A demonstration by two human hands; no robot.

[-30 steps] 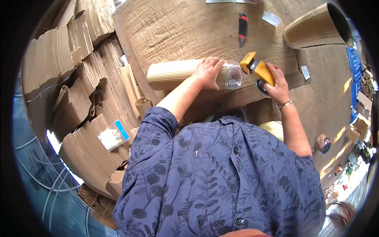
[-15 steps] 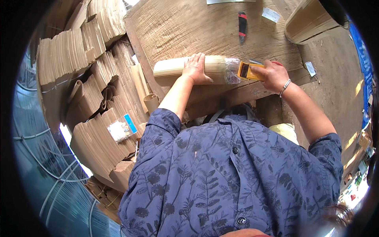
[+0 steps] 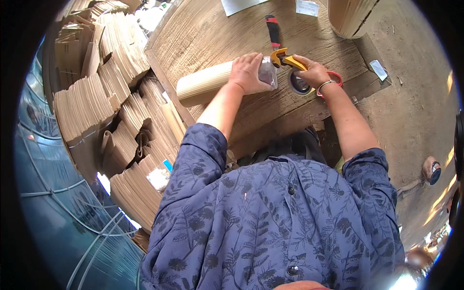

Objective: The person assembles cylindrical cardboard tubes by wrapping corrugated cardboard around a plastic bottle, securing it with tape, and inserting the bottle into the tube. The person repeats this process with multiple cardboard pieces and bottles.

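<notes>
A long tan ribbed bundle of thin cardboard pieces (image 3: 205,83) lies on the wooden tabletop. My left hand (image 3: 247,73) wraps over its right part, fingers on the far side and thumb on the near side. Clear tape (image 3: 267,73) covers the bundle's right end. Just right of that end, my right hand (image 3: 314,73) is closed round a yellow tape dispenser (image 3: 294,63). A round dark-centred part shows below the dispenser, and a red ring (image 3: 336,77) sits by my wrist. Beyond the dispenser lies a black and red utility knife (image 3: 273,31).
Stacks of cut brown cardboard (image 3: 84,108) crowd the left side. A standing tan bundle (image 3: 345,19) is at the far right of the table. Paper labels (image 3: 307,7) and a white sheet (image 3: 239,5) lie on the far part, another label (image 3: 378,70) near the right edge.
My left hand has moved right along the bundle to its taped end. The tape dispenser has tilted and drawn slightly away from that end. The whole view has shifted.
</notes>
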